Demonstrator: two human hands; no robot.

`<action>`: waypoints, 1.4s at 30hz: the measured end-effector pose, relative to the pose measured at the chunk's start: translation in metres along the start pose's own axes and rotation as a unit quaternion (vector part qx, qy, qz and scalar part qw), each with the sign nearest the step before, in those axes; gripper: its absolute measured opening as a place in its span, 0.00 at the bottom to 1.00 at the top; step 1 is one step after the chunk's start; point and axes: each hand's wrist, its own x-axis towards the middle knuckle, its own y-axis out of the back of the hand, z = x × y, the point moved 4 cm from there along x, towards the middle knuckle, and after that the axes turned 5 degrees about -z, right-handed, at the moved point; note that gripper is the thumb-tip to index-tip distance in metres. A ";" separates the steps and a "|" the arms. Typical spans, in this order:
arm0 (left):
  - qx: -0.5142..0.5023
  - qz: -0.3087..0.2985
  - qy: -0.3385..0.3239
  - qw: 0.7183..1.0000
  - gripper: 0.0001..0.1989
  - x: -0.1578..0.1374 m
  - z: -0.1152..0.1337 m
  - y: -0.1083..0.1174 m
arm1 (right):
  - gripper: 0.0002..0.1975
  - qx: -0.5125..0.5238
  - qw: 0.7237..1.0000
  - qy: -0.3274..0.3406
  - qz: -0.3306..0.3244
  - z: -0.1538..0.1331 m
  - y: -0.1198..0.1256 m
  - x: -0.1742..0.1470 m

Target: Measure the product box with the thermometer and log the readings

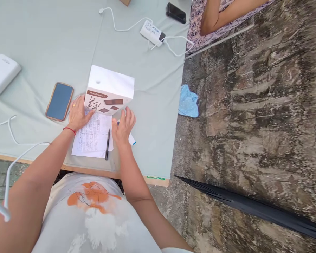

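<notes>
An upright white and brown box (109, 95), printed "NutriMotion Super Meal", stands at the far end of printed sheets of paper (90, 140). My left hand (78, 112) grips its lower left edge, with the thumb along the printed front and the fingers along the side. Near the box's lower right corner, my right hand (124, 125) has its fingers spread and holds nothing; whether a fingertip touches the box I cannot tell. A black pen (107, 144) lies on the papers between my hands. Under my right hand, a small white and blue item (131, 140) is mostly hidden.
Left of the box lie a phone (59, 101) and a white power bank (3, 74). Farther back are another power bank (152, 32) with white cables and a black phone (176, 13). Another person's arm (226, 15) shows at top right. A blue cloth (188, 101) hangs beyond the table's right edge.
</notes>
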 end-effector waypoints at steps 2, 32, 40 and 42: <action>0.010 0.001 -0.001 1.000 0.47 -0.001 0.000 0.000 | 0.29 0.006 0.999 -0.033 -0.022 -0.006 -0.011 0.016; -0.076 0.063 -0.016 0.995 0.39 -0.006 0.016 0.017 | 0.26 0.122 0.937 -0.307 -0.114 0.048 0.042 -0.029; -0.057 0.064 -0.002 0.996 0.43 -0.006 0.014 0.017 | 0.19 0.463 0.849 -0.226 -0.116 -0.033 0.011 -0.029; -0.063 0.065 -0.006 0.996 0.43 -0.005 0.013 0.017 | 0.20 0.483 0.835 -0.230 -0.128 -0.044 0.001 -0.026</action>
